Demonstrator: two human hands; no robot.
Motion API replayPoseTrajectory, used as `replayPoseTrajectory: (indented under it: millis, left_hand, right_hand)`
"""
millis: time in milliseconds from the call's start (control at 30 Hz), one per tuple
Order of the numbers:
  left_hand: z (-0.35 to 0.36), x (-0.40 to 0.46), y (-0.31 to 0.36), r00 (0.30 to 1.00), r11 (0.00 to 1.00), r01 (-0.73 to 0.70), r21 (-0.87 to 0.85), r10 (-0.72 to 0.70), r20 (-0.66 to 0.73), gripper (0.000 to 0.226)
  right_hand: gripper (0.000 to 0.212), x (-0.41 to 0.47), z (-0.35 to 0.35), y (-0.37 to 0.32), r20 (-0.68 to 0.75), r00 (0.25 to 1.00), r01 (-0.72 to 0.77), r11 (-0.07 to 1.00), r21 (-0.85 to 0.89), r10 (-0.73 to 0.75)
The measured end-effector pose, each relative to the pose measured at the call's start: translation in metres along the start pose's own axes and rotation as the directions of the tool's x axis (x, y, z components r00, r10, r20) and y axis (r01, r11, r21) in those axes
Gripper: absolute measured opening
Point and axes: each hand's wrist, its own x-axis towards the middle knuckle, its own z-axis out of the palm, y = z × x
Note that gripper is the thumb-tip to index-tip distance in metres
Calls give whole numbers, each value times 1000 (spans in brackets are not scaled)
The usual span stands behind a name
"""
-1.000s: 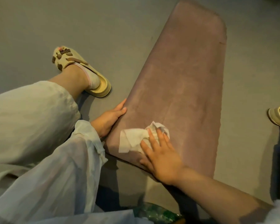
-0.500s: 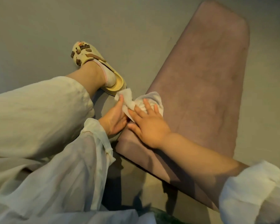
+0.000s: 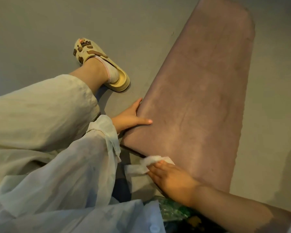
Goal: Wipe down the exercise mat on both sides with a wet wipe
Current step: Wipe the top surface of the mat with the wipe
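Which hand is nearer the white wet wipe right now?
Right. The right hand presses the white wet wipe at the near edge of the mauve exercise mat; the left hand rests farther up, on the mat's left edge.

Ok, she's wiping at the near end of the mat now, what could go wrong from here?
The wet wipe sits bunched at the exercise mat near edge, partly hanging off it, so it may pick up floor dirt. The right hand presses only part of it. The left hand steadies just one edge, so the mat might shift.

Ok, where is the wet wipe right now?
In the head view, the wet wipe lies low and centre at the mat's near edge, under the right hand's fingers.
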Motion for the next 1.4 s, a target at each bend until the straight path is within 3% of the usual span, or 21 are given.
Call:
replayPoseTrajectory:
  millis: [67, 200, 300, 367, 433, 567, 633, 733, 800, 1033, 1167, 1400]
  left_hand:
    - [5, -3, -2, 998, 991, -57, 121, 57, 6, 102]
    - [6, -7, -6, 998, 993, -21, 113, 26, -48, 114]
    - [7, -9, -8, 997, 994, 31, 104, -23, -78, 112]
    - [10, -11, -10, 988, 989, 46, 138, -25, -151, 111]
    - [13, -12, -11, 978, 984, 59, 167, -23, -208, 107]
    - [15, -14, -13, 965, 974, 79, 212, -21, -262, 102]
    - [16, -14, -13, 956, 961, 134, 241, -61, -286, 106]
    - [16, -13, -13, 933, 923, 242, 300, -137, -332, 99]
    - [15, -13, -11, 923, 900, 290, 326, -173, -343, 87]
    - [14, -16, -6, 918, 931, 360, -56, -364, -158, 78]
    - [12, -19, 3, 920, 906, 364, -216, -386, -68, 72]
    - [14, -23, 38, 933, 849, 358, -388, -341, 116, 45]
  right_hand:
    - [39, -17, 1, -4, 29, 999, -41, 999, 15, 41]
    - [54, -38, 2, -18, 258, 963, -165, 926, 341, 77]
    - [39, -48, 0, -32, 221, 967, -225, 833, 505, 127]
    - [38, -49, -6, -32, 165, 975, -202, 912, 356, 151]
    - [37, -48, -11, -30, -7, 978, -201, 958, 203, 207]
    - [21, -45, -21, -18, -232, 934, -200, 937, 287, 270]
    - [23, -44, -23, -10, -327, 868, -292, 918, 269, 373]
    - [55, -36, -24, -2, -223, 797, -527, 826, 197, 562]
    - [69, -25, -20, 0, -93, 788, -600, 793, 103, 609]
    - [91, 0, -8, 12, 54, 762, -646, 763, 6, 645]
    - [92, -1, -8, 14, 43, 768, -640, 768, 7, 639]
    - [120, 19, -13, 12, -7, 664, -744, 661, 95, 748]
